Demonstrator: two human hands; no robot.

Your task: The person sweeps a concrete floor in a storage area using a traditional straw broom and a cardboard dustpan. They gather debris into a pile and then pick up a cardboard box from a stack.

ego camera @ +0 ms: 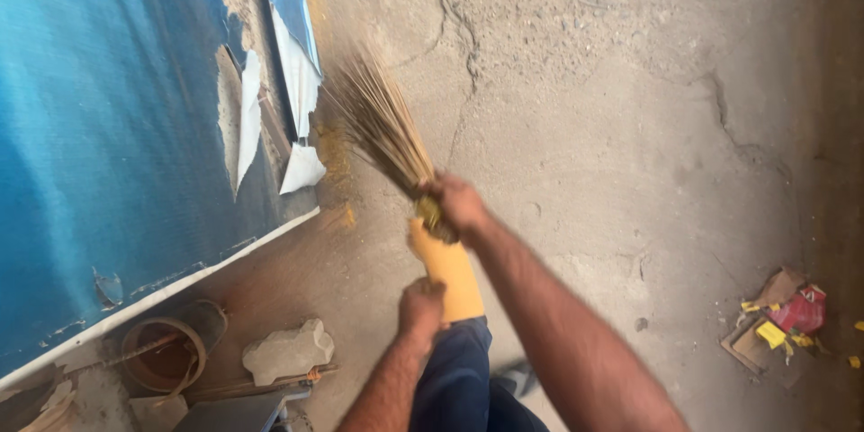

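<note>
Broom (396, 148) is pointing up-left, bristles away; right hand (459, 205) is gripping its neck, left hand (420, 304) its yellow handle end.

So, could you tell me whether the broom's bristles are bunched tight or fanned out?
Fanned out: the broom bristles spread wide from the right hand toward the cracked floor.

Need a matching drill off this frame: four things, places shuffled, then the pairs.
1. straw hand broom with yellow handle
2. grey chunk of stone
3. red and yellow scraps of litter
4. blue peeling panel

a. right edge of the concrete floor
b. gripped by right hand and left hand
c. fills the left side
d. bottom left, beside a rusty ring

Pairs: 1-b, 2-d, 3-a, 4-c
</note>
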